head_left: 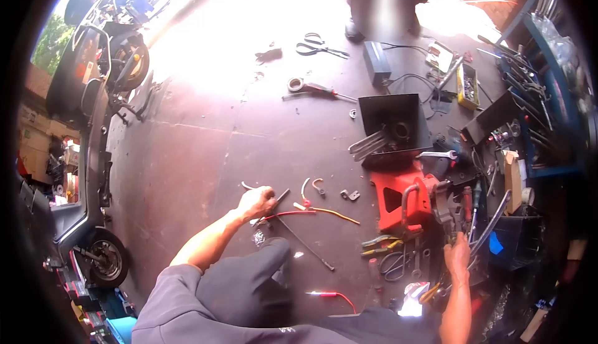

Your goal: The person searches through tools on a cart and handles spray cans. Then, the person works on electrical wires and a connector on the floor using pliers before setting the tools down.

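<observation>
My left hand (256, 202) is closed around a thin dark rod (283, 196), which sticks out past the fingers. Just below it lie a black cable (308, 249) and a red wire (289, 212). A yellow wire (336, 213) and a small hook-shaped piece (319, 185) are to its right. My right hand (458, 254) reaches among the tools at the right, its fingers bent together beside a grey metal clamp-like part (443, 204); what they grip is hidden. A red stand (393, 199), pliers (387, 244) and scissors (393, 267) are left of that hand.
A black open box (389, 110) holds metal parts. Behind it stand a dark block (376, 61) and a yellow tray (467, 85). A scooter (93, 157) borders the left side, a blue tool rack (551, 82) the right. Another person's legs (355, 1) are at the far end.
</observation>
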